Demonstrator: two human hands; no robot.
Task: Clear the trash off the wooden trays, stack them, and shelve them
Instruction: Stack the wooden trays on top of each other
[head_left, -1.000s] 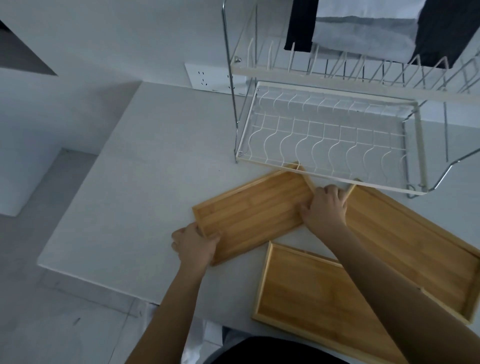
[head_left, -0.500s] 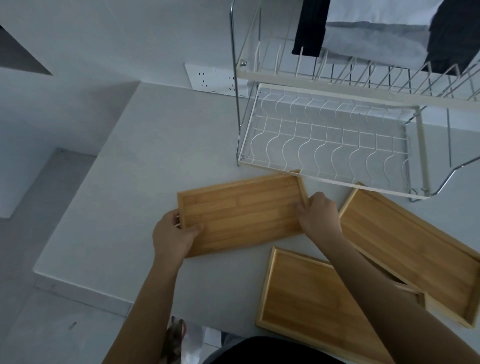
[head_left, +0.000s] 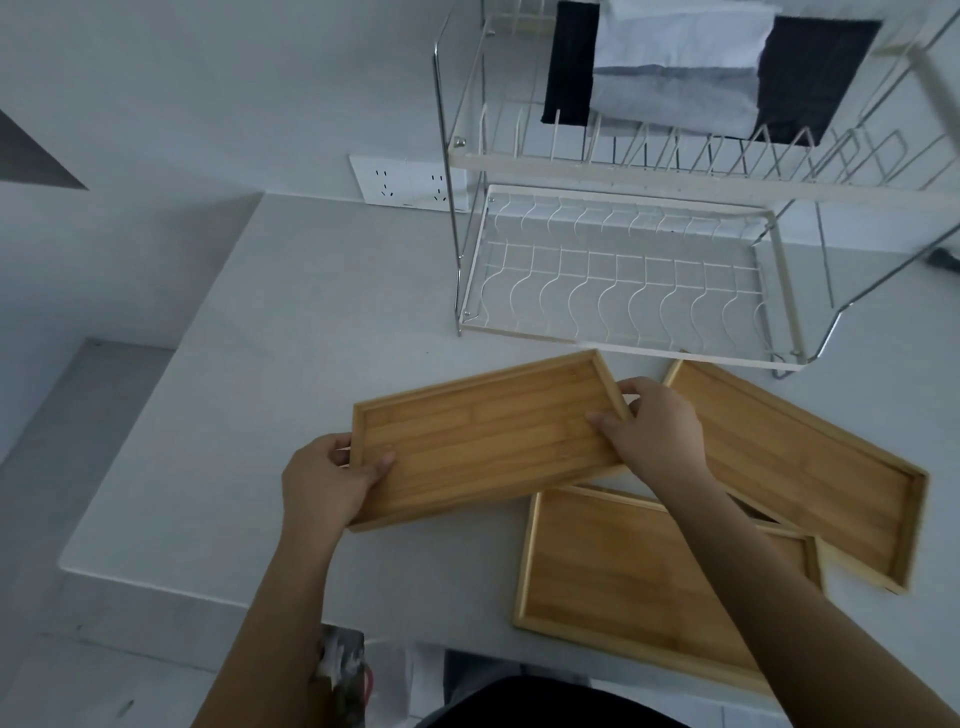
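Three bare wooden trays show on the white counter. I hold the left tray (head_left: 483, 441) by its short ends: my left hand (head_left: 327, 480) grips the left end, my right hand (head_left: 654, 431) the right end. Its near right corner overlaps a second tray (head_left: 623, 582) lying flat at the counter's front edge, partly hidden by my right arm. A third tray (head_left: 810, 467) lies at an angle to the right, its near edge resting over the second tray. No trash is visible on any tray.
A two-tier wire dish rack (head_left: 613, 291) stands just behind the trays, its lower shelf bare, with folded cloths (head_left: 675, 78) on top. A wall socket (head_left: 400, 182) sits behind the counter (head_left: 291, 332). Below the counter's front edge is a bag (head_left: 348, 670).
Both hands have turned the left tray and brought it up off the counter and toward me; its right corner now overlaps the front tray. The other two trays have not moved.
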